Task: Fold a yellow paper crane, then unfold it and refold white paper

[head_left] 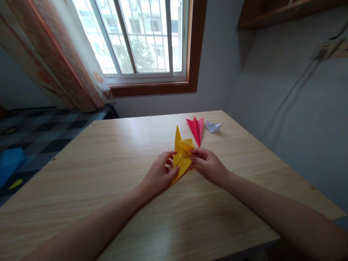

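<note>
Between my hands is a folded piece of yellow paper (pixel 182 159), with one pointed flap rising at its far left and a raised fold near its middle. My left hand (pixel 162 169) grips its left edge, thumb on the near part and fingers curled at the side. On the right, my right hand (pixel 206 160) pinches the paper's edge between thumb and fingers. Just beyond the yellow paper lies a red paper plane (pixel 196 128), its nose towards me. A white paper boat (pixel 213 127) sits to the right of the plane.
The light wooden table (pixel 108 159) reaches back towards the wall below a window (pixel 146 40). A patterned curtain (pixel 62 54) hangs at the left above a checked bed cover (pixel 32 132). A cable (pixel 289 96) runs down the right wall.
</note>
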Tool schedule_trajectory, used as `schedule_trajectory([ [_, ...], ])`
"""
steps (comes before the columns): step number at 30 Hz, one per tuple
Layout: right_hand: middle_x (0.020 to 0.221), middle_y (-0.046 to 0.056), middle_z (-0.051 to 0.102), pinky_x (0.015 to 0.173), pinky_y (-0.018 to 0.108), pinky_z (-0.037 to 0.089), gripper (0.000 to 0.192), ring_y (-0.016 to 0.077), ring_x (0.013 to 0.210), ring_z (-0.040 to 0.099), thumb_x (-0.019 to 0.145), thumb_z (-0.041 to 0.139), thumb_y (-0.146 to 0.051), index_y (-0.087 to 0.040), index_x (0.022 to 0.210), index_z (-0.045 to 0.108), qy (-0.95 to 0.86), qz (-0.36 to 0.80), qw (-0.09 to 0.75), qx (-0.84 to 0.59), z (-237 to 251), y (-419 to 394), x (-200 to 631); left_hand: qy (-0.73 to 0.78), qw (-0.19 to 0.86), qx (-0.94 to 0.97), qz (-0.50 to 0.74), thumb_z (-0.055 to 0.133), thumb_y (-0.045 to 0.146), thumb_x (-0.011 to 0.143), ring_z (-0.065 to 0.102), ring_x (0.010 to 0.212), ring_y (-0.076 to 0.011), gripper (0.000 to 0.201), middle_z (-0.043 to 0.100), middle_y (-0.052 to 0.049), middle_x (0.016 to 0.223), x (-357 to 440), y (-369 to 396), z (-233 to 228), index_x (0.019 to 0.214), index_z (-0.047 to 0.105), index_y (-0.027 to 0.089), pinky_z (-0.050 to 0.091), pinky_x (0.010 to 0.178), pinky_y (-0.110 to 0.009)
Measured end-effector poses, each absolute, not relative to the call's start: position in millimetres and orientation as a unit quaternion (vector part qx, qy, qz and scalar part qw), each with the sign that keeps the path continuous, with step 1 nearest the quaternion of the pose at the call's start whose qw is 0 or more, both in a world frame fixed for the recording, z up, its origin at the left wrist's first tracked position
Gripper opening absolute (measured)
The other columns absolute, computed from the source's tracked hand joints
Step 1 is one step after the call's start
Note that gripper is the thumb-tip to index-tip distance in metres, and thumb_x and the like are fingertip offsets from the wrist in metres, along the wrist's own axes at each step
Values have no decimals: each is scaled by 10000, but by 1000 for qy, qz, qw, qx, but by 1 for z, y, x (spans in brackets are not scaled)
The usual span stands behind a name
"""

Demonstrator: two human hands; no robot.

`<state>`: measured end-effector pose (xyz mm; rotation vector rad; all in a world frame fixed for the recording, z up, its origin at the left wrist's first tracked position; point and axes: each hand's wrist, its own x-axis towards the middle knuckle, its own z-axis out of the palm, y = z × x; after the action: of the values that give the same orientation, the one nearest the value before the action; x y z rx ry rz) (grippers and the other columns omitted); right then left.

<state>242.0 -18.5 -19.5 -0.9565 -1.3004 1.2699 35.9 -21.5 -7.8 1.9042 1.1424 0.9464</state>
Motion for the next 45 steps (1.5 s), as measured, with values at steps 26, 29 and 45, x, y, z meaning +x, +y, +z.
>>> schedule_trajectory([
  [26, 861, 33, 723, 732, 328, 529, 127, 200, 804, 659, 791, 617, -257, -192, 864, 698, -617, 446, 490, -423, -14, -19, 244, 435, 548, 500, 511, 690, 369, 730, 570, 633, -125, 246, 625, 20, 763, 29, -1, -11, 815, 547, 188, 461, 574, -221],
  [29, 856, 29, 712, 754, 329, 523, 136, 181, 788, 651, 771, 614, -242, -191, 870, 691, -607, 441, 500, -433, -15, -18, 245, 430, 576, 457, 524, 661, 297, 716, 553, 585, -108, 202, 601, 42, 713, 31, 0, -11, 805, 511, 193, 430, 532, -196],
  [45, 1113, 65, 622, 918, 419, 458, 254, 234, 1046, 571, 895, 554, -240, -257, 1146, 588, -757, 163, 506, -380, 3, -26, 257, 400, 551, 500, 535, 720, 229, 653, 637, 688, -133, 409, 654, 37, 874, 36, -12, -9, 973, 466, 226, 521, 634, -239],
])
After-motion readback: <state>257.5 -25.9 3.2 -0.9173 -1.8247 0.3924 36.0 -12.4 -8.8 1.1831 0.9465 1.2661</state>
